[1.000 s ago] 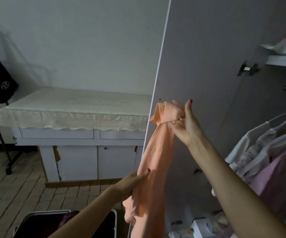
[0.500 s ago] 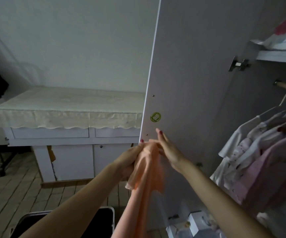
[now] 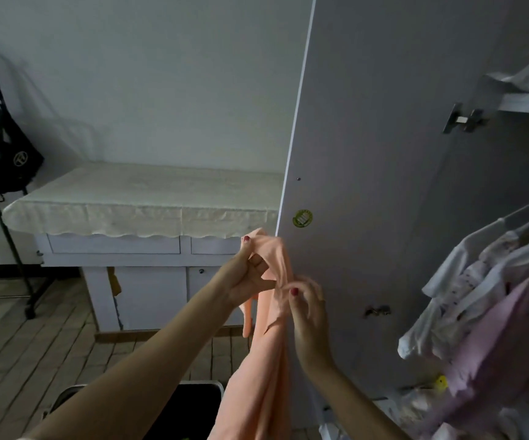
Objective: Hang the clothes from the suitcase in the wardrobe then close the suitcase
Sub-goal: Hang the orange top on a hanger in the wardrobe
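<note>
I see both hands up in front of the open wardrobe door, working the top of a peach garment that hangs down toward the suitcase at the bottom edge. My left hand pinches the upper fold of the cloth, thumb up — the right hand has its fingers curled around the fabric just beside it. Inside the wardrobe, on the right, pale clothes hang on hangers.
</note>
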